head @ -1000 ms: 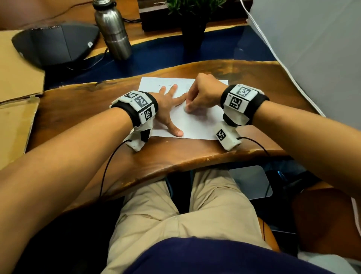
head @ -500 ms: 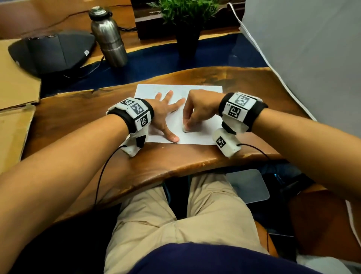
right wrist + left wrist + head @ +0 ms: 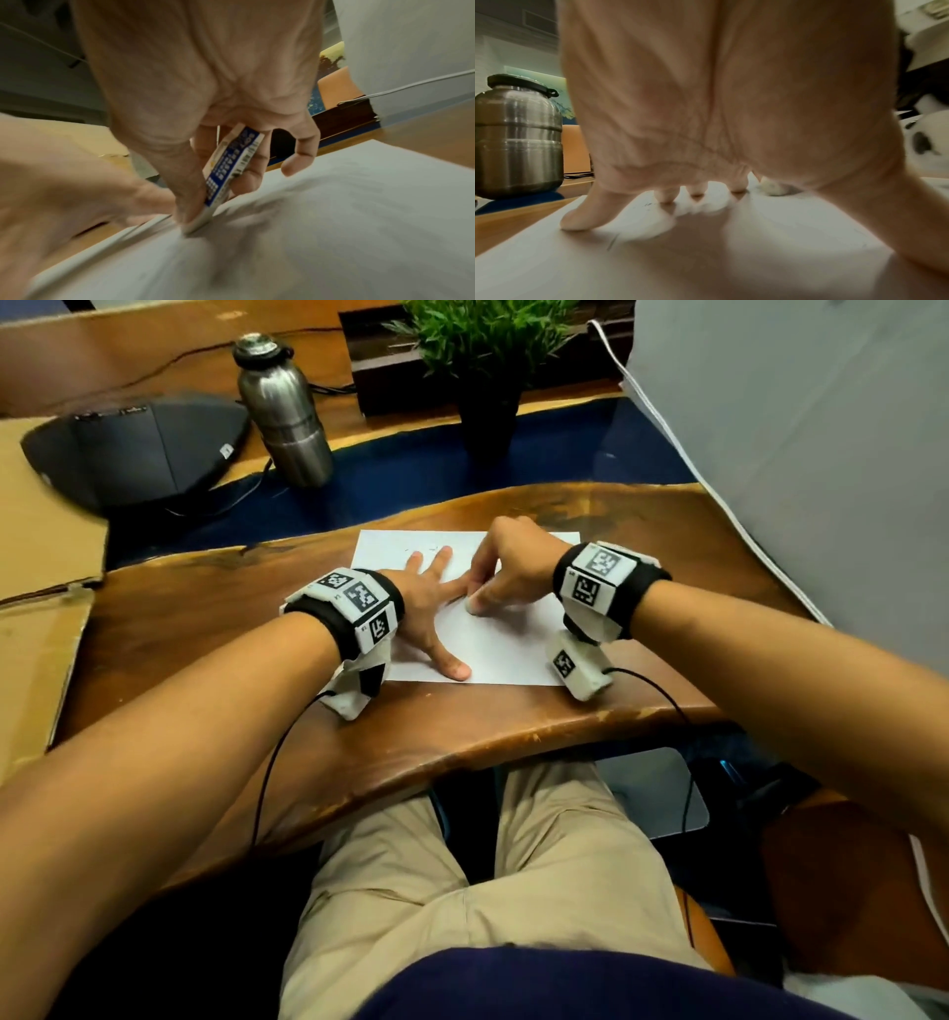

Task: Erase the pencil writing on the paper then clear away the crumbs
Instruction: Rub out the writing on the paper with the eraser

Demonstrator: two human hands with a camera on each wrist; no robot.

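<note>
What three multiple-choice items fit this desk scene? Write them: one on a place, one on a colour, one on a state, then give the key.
1. Where does the steel bottle stand?
A. on the paper
B. beyond the paper, on the person's left
C. on the person's lap

2. What colour is the sleeve on the eraser?
A. blue and white
B. red
C. green

3. What is the left hand doing?
A. gripping the bottle
B. hanging off the desk
C. pressing the paper with spread fingers

Key: 1 B, the head view shows the bottle behind the sheet, next to a dark device. 2 A, the right wrist view shows blue print on white where the right hand pinches it. 3 C, the left wrist view shows fingertips on the sheet.
</note>
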